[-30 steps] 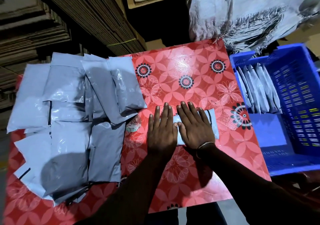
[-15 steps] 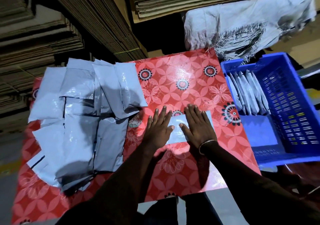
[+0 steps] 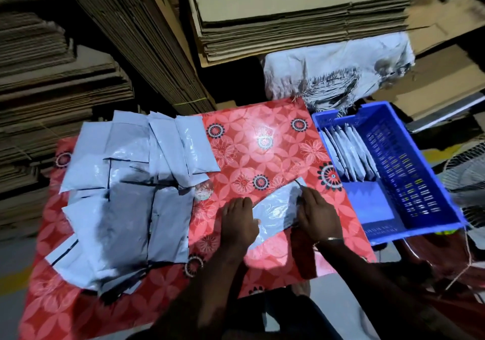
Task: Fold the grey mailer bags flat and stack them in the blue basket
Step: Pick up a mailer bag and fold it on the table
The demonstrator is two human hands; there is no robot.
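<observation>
A folded grey mailer bag [image 3: 275,208] lies tilted on the red flowered table [image 3: 262,143], held between both hands. My left hand [image 3: 237,221] has its fingers curled over the bag's left end. My right hand [image 3: 317,213] grips the bag's right end, whose far corner sticks up past the fingers. A spread pile of unfolded grey mailer bags [image 3: 126,187] covers the table's left half. The blue basket [image 3: 409,171] stands at the table's right, with several folded bags [image 3: 349,156] standing in a row in its far left part.
Tall stacks of flat cardboard [image 3: 301,17] rise behind and left of the table. A printed white sack [image 3: 338,74] lies behind the basket. A wire fan guard [image 3: 467,177] sits right of the basket. The table's near edge is close to my body.
Both hands lay flat, pressing the folded bag on the table. Now their fingers are curled on its two ends and the bag has turned slantwise. The camera has tilted up.
</observation>
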